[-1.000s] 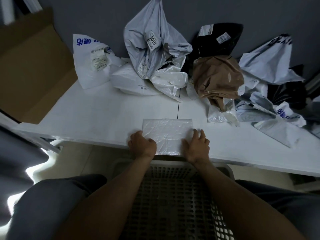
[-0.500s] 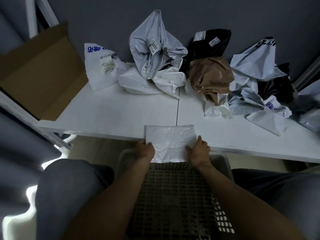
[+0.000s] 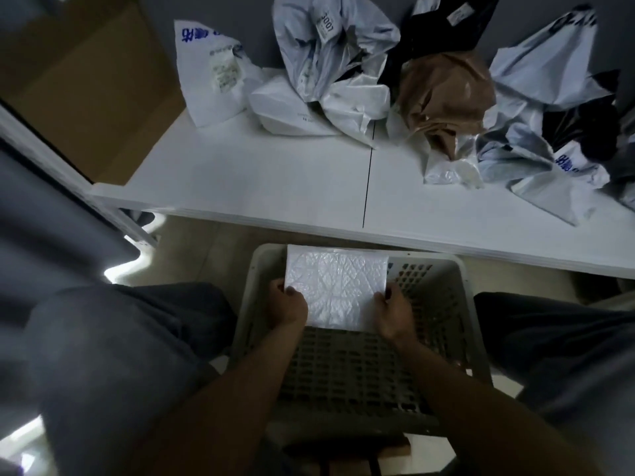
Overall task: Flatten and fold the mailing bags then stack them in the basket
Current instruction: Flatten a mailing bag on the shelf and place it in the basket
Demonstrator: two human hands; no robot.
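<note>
Off the white table [image 3: 275,187] came the folded white crinkled plastic mailing bag [image 3: 335,288], pinched at both sides by left hand [image 3: 287,307] and right hand [image 3: 395,312] over the grey slatted plastic basket [image 3: 443,262]; stacking seemed next.

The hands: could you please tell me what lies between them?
Head view: the folded bag lies between the left hand and right hand, each gripping an edge, over the basket.

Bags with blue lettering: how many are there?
2. One white bag stands left rear on the table; another bag lies crumpled far right. Folds may hide more.
</note>
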